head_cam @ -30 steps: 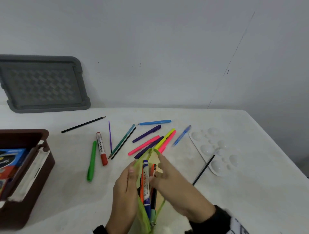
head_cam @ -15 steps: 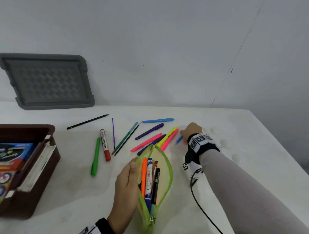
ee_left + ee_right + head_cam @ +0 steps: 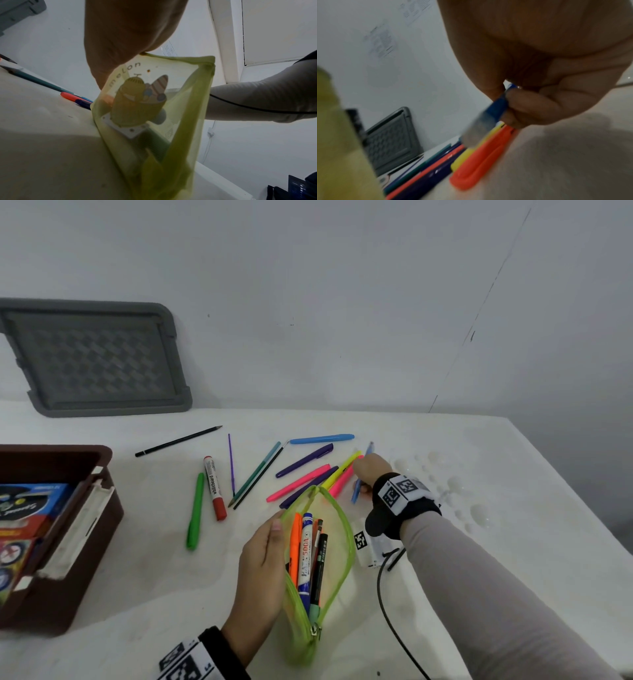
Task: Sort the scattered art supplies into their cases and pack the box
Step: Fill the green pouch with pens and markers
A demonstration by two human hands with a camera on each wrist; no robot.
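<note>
Green mesh is what I see nearest me: the pencil pouch lies unzipped on the white table, its mouth gaping, with an orange marker, a blue-capped white marker and a black pen already inside. My left hand lies flat along the pouch's left side, fingers straight, the thumb pressing the rim; from the left wrist view the hand touches the top edge of the mesh, though I cannot tell whether it pinches it.

My right hand is reached out beyond the pouch, and its fingers and thumb are closed on a blue pen, which tilts up off the table just beside the pink highlighter and yellow highlighter.

Loose supplies are fanned behind the pouch: a second pink highlighter, two purple pens, a light blue pen, a teal pencil, a thin purple stick, a red whiteboard marker, a green pen and a black pencil. A clear paint palette sits to the right of my wrist.

At the left edge stands the brown box, holding colourful packs, and its grey lid leans against the wall.
</note>
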